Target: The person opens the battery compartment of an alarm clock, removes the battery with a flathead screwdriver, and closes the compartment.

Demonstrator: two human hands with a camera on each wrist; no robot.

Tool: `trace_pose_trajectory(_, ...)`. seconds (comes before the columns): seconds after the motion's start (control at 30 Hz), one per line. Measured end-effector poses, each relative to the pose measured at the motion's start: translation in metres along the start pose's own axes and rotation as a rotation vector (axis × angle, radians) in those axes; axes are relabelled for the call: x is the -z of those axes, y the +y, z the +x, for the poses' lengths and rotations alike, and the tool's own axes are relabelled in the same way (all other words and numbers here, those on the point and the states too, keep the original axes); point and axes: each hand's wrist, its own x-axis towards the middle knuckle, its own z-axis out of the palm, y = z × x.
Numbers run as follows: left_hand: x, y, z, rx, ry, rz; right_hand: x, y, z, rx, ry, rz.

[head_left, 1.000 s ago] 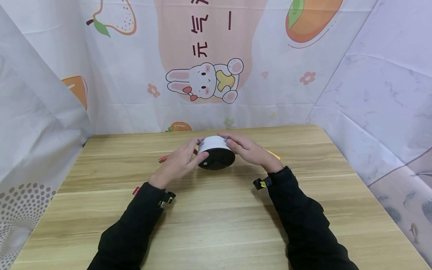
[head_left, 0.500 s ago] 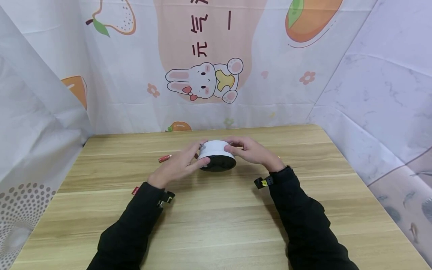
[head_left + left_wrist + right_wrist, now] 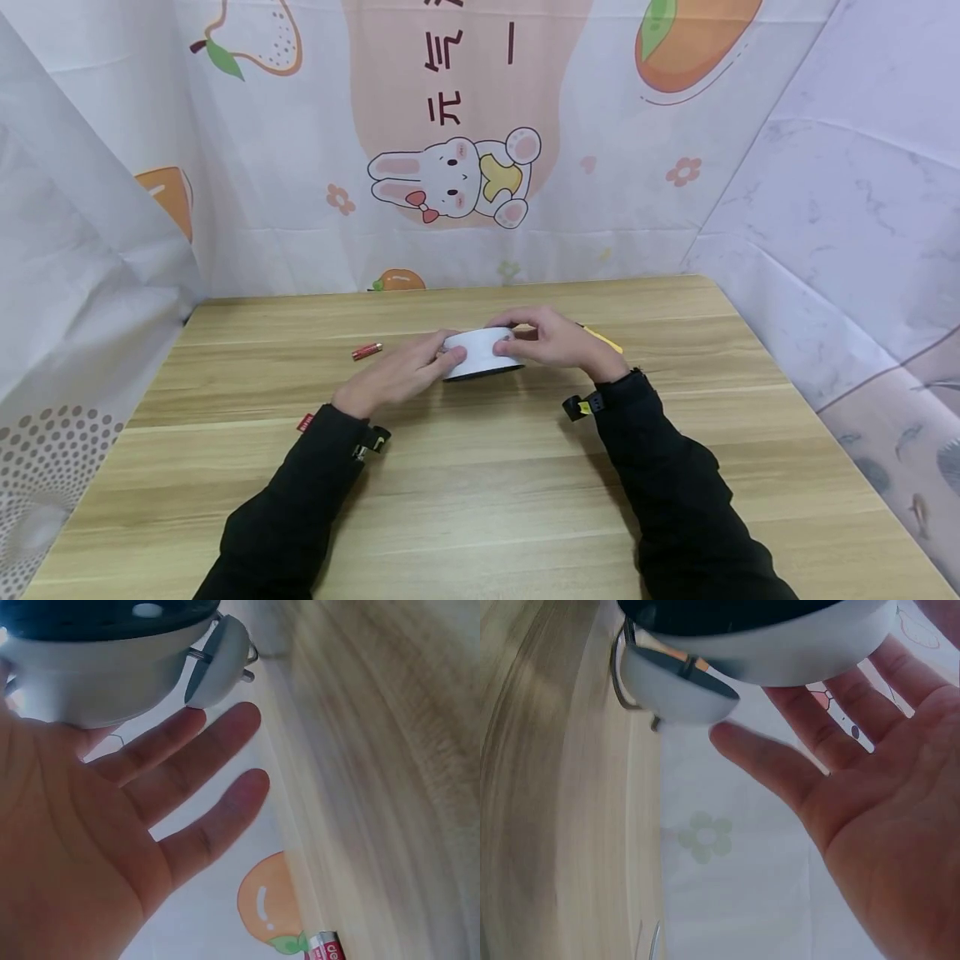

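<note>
Both hands hold a white twin-bell alarm clock [image 3: 477, 352] low over the table, its dark face tipped downward so that only a thin black edge shows in the head view. My left hand [image 3: 401, 371] grips its left side, thumb on the white shell. On the right side, my right hand [image 3: 551, 340] pinches it between thumb and curled fingers. A white bell [image 3: 219, 664] and the clock's dark face [image 3: 105, 619] appear in the left wrist view. The other bell [image 3: 676, 688] hangs near a fingertip in the right wrist view. Fingers behind the clock are partly hidden.
A red battery [image 3: 367, 352] lies on the wooden table [image 3: 480, 500] left of the clock. Behind the right wrist is a thin yellow stick-like thing [image 3: 602, 340] with a dark end. A printed cloth [image 3: 285, 183] hangs beyond the table's back edge.
The clock has tilted, its dark face turning down and the white shell coming into view. Both hands shift slightly with it, the right fingers curling more. The battery now shows whole.
</note>
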Motion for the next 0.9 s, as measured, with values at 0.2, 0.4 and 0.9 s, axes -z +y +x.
trace_pose_trajectory(0.2, 0.0, -0.001, 0.0, 0.023, -0.019, 0.046, -0.001, 0.005, 0.0, -0.033, -0.026, -0.037)
trace_pose_trajectory(0.4, 0.001, -0.003, -0.003, 0.046, -0.031, 0.082, -0.006, 0.011, 0.001, -0.145, -0.109, -0.139)
trace_pose_trajectory(0.9, 0.002, 0.0, -0.004, 0.037, -0.027, 0.113, -0.008, 0.016, -0.003, -0.273, -0.188, -0.075)
